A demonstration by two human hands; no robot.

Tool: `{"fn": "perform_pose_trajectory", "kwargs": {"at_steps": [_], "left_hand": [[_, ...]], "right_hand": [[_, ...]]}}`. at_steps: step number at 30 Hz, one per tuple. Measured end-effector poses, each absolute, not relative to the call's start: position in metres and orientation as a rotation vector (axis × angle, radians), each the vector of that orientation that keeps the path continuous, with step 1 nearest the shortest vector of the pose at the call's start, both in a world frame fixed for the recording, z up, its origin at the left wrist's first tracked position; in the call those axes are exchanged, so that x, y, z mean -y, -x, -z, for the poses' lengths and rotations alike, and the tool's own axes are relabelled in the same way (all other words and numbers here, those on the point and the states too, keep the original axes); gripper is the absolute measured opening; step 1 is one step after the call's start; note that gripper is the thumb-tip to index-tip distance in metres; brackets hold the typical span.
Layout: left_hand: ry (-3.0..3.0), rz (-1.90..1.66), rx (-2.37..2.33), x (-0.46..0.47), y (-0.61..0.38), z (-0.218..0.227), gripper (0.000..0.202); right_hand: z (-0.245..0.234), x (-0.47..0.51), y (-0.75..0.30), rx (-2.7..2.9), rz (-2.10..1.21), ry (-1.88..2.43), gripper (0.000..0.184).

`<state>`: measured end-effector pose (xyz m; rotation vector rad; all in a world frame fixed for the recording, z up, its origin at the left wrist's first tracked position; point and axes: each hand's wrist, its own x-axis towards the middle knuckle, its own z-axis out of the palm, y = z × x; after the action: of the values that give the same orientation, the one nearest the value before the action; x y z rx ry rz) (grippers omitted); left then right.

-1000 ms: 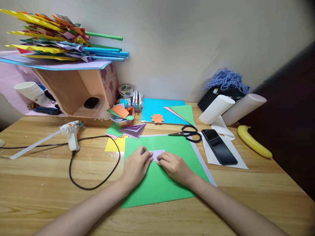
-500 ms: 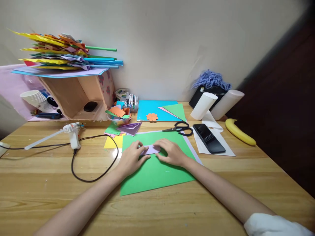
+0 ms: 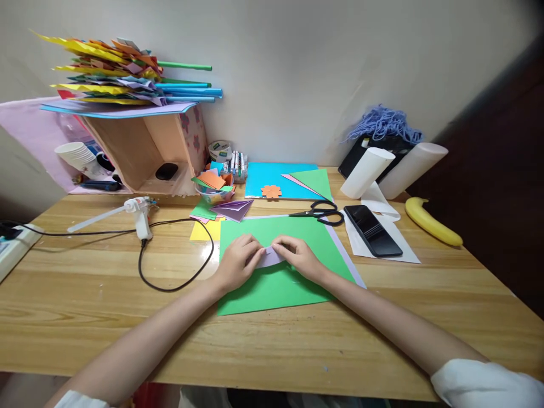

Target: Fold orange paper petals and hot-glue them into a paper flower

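Observation:
A small piece of purple paper (image 3: 271,259) is held by both hands just over a green sheet (image 3: 280,289). My left hand (image 3: 240,262) pinches its left end between thumb and fingers. At the right end, my right hand (image 3: 300,258) grips it the same way. The paper bows slightly between them. Behind the hands, black-handled scissors (image 3: 318,213) lie at the far edge of the green sheet. An orange paper flower (image 3: 271,191) rests on a blue sheet (image 3: 267,174) farther back.
On the left stands a white glue gun (image 3: 140,218) with a looping black cord. Paper scraps (image 3: 215,184) fill a cup near folded purple paper (image 3: 233,209). A phone (image 3: 372,229), paper rolls (image 3: 368,171) and a banana (image 3: 431,222) lie right. A box (image 3: 140,147) carries stacked paper crafts.
The purple paper has come up off the green sheet and now bends between my fingers. Both hands have closed into pinches on its ends. The camera view has shifted.

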<state>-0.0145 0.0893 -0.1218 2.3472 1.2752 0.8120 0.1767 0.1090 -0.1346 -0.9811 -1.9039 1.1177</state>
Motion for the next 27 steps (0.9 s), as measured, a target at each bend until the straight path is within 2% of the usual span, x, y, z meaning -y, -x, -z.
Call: {"fn": "perform_pose_trajectory", "kwargs": {"at_steps": [9, 17, 27], "left_hand": [[-1.867, -0.842, -1.248, -0.0945, 0.0169, 0.1256, 0.034], [-1.824, -0.813, -1.130, -0.0925, 0.0154, 0.1205, 0.031], [-1.768, -0.796, -1.135, -0.0960, 0.0156, 0.1238, 0.029]], "right_hand": [[0.1346, -0.1126, -0.1779, 1.832, -1.288, 0.961, 0.027], [0.1381, -0.1110, -0.1774, 1.908, -1.118, 1.047, 0.018], [0.1348, -0.1075, -0.1777, 2.062, -0.907, 1.028, 0.022]]}}
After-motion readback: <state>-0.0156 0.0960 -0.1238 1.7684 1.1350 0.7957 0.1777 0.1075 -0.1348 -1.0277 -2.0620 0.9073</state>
